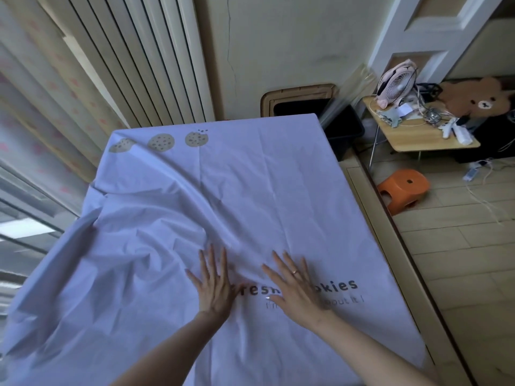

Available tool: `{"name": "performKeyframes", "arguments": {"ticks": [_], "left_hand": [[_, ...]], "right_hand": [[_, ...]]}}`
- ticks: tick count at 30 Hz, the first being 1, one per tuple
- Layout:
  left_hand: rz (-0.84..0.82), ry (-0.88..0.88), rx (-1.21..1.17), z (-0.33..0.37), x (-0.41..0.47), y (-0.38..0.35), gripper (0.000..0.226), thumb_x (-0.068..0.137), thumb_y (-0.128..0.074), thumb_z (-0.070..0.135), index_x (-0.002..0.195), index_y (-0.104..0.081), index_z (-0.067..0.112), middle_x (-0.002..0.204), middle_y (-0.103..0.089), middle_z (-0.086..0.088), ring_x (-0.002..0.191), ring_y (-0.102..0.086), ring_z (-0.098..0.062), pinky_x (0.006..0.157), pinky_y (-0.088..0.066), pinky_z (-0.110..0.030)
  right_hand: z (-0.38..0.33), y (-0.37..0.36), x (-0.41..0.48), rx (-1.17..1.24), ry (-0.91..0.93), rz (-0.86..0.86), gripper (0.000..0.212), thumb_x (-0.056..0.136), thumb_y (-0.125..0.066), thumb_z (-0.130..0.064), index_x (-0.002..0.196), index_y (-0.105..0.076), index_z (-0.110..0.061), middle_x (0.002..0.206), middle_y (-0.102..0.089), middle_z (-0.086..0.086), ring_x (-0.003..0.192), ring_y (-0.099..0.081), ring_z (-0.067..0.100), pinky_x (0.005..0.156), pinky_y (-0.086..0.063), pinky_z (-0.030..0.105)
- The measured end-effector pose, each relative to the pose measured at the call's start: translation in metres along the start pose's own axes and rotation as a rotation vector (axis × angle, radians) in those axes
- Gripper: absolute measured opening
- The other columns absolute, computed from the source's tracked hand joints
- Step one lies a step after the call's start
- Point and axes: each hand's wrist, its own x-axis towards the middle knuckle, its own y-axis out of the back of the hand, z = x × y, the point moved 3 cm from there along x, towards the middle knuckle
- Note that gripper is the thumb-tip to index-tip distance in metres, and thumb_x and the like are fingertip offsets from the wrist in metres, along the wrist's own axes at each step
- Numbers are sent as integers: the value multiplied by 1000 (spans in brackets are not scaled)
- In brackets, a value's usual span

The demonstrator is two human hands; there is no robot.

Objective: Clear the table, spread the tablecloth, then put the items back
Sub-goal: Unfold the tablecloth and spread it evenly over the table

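The counter is being covered wholly by a pale lilac tablecloth, so none of its top is being shown. The cloth is being draped over the near-left edge in loose folds, and long creases are being carried across it from the far left towards the hands. A ribbed white wall panel and a pink-patterned curtain are being seen beyond the left side. To the right, on the wooden floor, a small side counter is being loaded with a pink fan, cables and white oddments. A brown plush bear is being propped just behind it, and an orange stool is being left on the floor, well apart from the cloth. The left hand and the right hand are being pressed palm-down on the near middle of the cloth, side by side but apart. The fingers of both are being held straight and spread, gripping nothing. Dark printed lettering is being partly hidden under them. Three printed cookies are being shown at the far left end. A ring is being worn on the right hand.
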Motion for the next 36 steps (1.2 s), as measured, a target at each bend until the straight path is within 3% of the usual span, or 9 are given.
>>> {"name": "performKeyframes", "arguments": {"ticks": [3,6,9,11,14,17,25,29,36], "left_hand": [[-75,197,-49,-43,-9,-5,104,75,-5,83,140,-36,8,145,-34,-25,131,-27,-47,77,-28,-82],[-167,316,-21,-81,-25,2,109,73,-2,85,127,-54,6,134,-48,-30,120,-44,-55,76,-30,-83],[-304,359,86,-98,-50,9,100,74,-20,84,151,-11,21,158,0,-17,143,-5,-45,99,-22,-73],[-265,344,90,-106,-61,7,97,78,-33,78,150,8,28,157,18,-10,144,9,-39,103,-23,-67],[-294,326,100,-106,-75,7,101,75,-43,77,151,-6,22,158,2,-13,143,-5,-43,92,-34,-68],[-258,319,17,-114,-87,-15,103,51,-44,80,130,-42,14,139,-39,-18,119,-40,-46,58,-40,-70],[-193,305,-13,-118,-100,-22,87,63,-23,85,117,-50,22,119,-60,-12,97,-60,-41,42,-48,-54],[-37,307,8,-146,-102,7,71,90,-15,64,110,-62,14,114,-61,-13,85,-67,-35,60,-54,-52],[61,558,59,-264,-112,41,66,82,-62,30,140,-42,5,152,-22,-24,140,-16,-45,102,-9,-71]], "right_hand": [[-26,-10,1,-21,75,2,79,68,-71,-52,137,-40,-30,147,-41,3,137,-32,23,109,-20,48],[-48,-18,4,2,93,-28,82,60,-78,-55,132,-44,-31,140,-51,0,128,-50,19,100,-46,40],[-68,-23,5,30,80,-85,76,61,-78,-50,128,-48,-31,137,-54,1,121,-57,19,93,-51,39],[-80,-21,7,31,110,-76,67,77,-66,-41,138,-43,-26,149,-38,4,135,-42,23,107,-38,47],[-96,-17,9,58,124,-201,60,97,-45,-31,150,-15,-28,160,2,-2,147,0,18,119,2,40],[-107,-16,13,103,142,-243,59,99,-41,-28,150,-12,-31,160,5,-4,147,4,17,118,5,37],[-125,-24,27,29,234,-411,64,97,-44,-31,150,-8,-37,159,12,-5,146,11,23,116,6,50],[-148,-23,33,26,309,-376,64,96,-47,-32,150,-12,-34,159,11,-3,146,13,23,115,12,50],[-210,-36,35,69,374,-378,65,95,-48,-32,150,-12,-32,159,9,-2,147,9,20,117,7,45]]}}
